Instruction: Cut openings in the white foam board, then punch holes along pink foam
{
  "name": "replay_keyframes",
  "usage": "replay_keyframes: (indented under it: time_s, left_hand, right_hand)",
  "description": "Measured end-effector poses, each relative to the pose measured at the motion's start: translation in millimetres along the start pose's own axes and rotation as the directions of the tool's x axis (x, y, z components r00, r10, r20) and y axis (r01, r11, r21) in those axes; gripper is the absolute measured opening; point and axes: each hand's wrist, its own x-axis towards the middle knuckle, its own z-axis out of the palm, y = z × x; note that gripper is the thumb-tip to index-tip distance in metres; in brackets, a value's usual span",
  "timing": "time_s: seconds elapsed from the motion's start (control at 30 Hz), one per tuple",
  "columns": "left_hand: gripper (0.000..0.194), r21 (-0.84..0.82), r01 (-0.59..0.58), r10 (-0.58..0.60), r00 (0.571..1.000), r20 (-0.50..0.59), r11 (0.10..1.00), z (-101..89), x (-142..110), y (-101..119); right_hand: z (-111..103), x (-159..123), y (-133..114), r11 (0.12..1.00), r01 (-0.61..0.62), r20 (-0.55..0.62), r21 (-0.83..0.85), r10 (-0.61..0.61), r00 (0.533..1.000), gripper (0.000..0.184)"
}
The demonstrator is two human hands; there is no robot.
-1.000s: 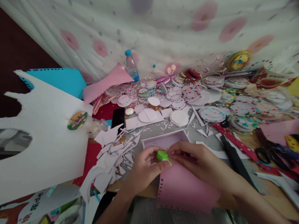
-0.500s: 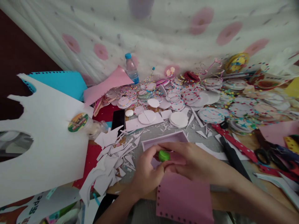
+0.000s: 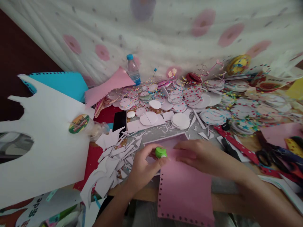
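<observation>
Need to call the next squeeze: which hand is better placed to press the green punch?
Left, probably: the left hand grips the green punch, while the right hand steadies the pink sheet.

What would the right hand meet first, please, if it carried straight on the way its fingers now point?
Most likely the green punch pinched in the left hand: the right hand points leftward over the pink sheet, fingertips already almost there.
</observation>
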Motion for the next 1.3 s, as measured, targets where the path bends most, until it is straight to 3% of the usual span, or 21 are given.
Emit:
replay_keyframes:
  time_s: [0.1,0.23,0.3,0.37,0.47,0.57,0.67,0.83,1.3]
  left_hand:
    - [0.030,0.148,-0.034,0.027,0.998,0.052,0.988,-8.6,-0.3,-0.6]
    - [0.033,0.445,-0.236,0.207,0.972,0.114,0.864,-17.7,0.0,-4.5]
    - [0.034,0.480,-0.291,0.264,0.956,0.124,0.828,-20.1,-1.0,-4.7]
    - [0.036,0.393,-0.269,0.246,0.963,0.108,0.879,-20.7,-3.6,-2.8]
    - [0.034,0.103,-0.089,0.081,0.993,0.082,0.991,-19.3,-8.8,1.4]
    - [0.032,-0.149,0.090,-0.076,0.993,0.094,0.985,-17.6,-11.6,3.0]
    - [0.032,-0.252,0.140,-0.110,0.985,0.129,0.958,-16.8,-11.0,2.7]
    - [0.034,-0.301,0.168,-0.115,0.976,0.186,0.939,-16.6,-8.6,3.9]
    - [0.040,-0.153,0.140,-0.113,0.978,0.174,0.978,-17.8,-7.3,3.5]
  right_hand:
    - [0.0,-7.4,6.7,0.999,-0.038,0.029,-0.003,0.038,0.999,0.024]
    - [-1.6,-15.6,10.2,0.996,-0.074,-0.013,0.058,0.075,0.997,0.028]
    - [-2.7,-18.6,9.3,0.993,-0.081,-0.040,0.085,0.085,0.996,0.027]
    - [-3.8,-20.5,6.6,0.992,-0.084,-0.066,0.096,0.090,0.994,0.026]
    - [-5.7,-21.4,-0.1,0.990,-0.083,-0.092,0.111,0.093,0.991,0.025]
    - [-7.8,-20.5,-7.1,0.988,-0.070,-0.117,0.136,0.086,0.989,0.025]
    - [-9.2,-19.3,-11.6,0.989,-0.060,-0.118,0.138,0.076,0.990,0.025]
    - [-9.5,-17.9,-13.2,0.994,-0.049,-0.093,0.099,0.058,0.994,0.026]
    - [-9.3,-13.6,-11.0,0.996,-0.047,-0.020,0.078,0.049,0.999,0.028]
